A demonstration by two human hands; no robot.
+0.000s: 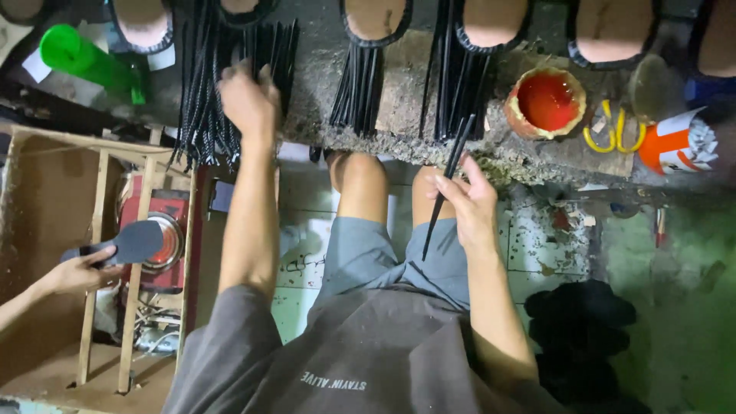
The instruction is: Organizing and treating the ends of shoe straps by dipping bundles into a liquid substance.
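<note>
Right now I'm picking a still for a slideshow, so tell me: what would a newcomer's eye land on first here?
First the bright red bowl on the rough workbench at upper right. Then the person's hands: the right hand holds a thin black strap, and the left hand reaches into a bundle of black straps hanging over the bench edge. At far left, another person's hand holds a dark shoe sole.
</note>
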